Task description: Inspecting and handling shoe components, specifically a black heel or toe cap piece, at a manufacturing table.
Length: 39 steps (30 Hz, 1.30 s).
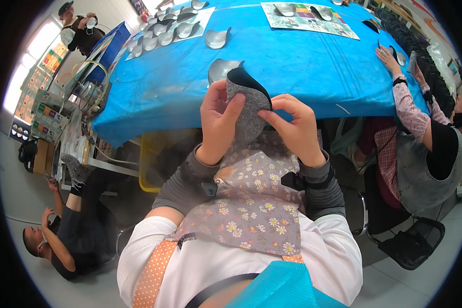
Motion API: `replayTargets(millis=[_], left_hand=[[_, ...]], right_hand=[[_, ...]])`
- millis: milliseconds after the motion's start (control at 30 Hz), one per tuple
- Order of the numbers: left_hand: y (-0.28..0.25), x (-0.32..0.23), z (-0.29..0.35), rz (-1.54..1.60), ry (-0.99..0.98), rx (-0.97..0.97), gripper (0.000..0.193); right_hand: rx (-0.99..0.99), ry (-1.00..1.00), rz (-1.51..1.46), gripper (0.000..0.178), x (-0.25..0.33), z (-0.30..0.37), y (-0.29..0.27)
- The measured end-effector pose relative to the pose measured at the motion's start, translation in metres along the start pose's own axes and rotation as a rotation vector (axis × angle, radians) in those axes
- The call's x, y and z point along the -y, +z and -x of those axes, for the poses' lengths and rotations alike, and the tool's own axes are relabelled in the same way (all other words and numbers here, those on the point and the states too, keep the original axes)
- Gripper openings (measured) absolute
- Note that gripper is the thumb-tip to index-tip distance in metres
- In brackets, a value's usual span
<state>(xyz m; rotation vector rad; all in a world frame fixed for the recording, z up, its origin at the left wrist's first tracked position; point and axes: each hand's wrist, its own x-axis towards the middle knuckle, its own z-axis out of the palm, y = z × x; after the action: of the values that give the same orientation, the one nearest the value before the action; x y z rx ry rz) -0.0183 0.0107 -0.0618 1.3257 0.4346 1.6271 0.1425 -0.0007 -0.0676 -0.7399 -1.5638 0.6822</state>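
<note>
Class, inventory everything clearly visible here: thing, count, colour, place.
Curved piece: one, grey and black, centre
Shells: over ten, silvery grey, mostly table's far left
Sheets: two, pale and multicoloured, beneath shells
Table cover: one, blue, ahead
Dark items: many, black, far right
Bin: one, yellow, under table
Co-workers: at least three, varied clothing, both sides
Apron: one, grey floral, lap
Left hand: one, bare, holding curved piece
Right hand: one, bare, pinching its edge

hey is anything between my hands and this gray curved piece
Nothing visible. Your left hand holds the gray curved piece and your right hand pinches its right edge; the nearest silvery piece lies beyond, on the blue table.
</note>
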Motion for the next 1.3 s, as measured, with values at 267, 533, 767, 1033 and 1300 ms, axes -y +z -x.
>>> replayTargets(millis=[267, 533, 767, 1033, 1300], left_hand=[[0.003, -0.007, -0.004, 0.155, -0.214, 0.094, 0.049], [0.009, -0.007, 0.001, -0.107, -0.241, 0.138, 0.039], [0.018, -0.006, 0.006, -0.158, -0.171, 0.148, 0.037], [0.013, 0.003, 0.008, -0.116, -0.125, -0.041, 0.02], [0.008, 0.002, 0.004, -0.049, -0.141, -0.099, 0.012]], right_hand=[[-0.01, 0.064, -0.003, 0.012, -0.005, -0.001, -0.014], [-0.449, 0.016, -0.653, 0.015, -0.024, 0.003, -0.027], [-0.503, -0.072, -0.73, 0.017, -0.024, 0.003, -0.026], [-0.476, -0.009, -0.764, 0.013, -0.022, 0.006, -0.017], [-0.338, 0.215, -0.973, 0.016, -0.005, 0.001, -0.022]])
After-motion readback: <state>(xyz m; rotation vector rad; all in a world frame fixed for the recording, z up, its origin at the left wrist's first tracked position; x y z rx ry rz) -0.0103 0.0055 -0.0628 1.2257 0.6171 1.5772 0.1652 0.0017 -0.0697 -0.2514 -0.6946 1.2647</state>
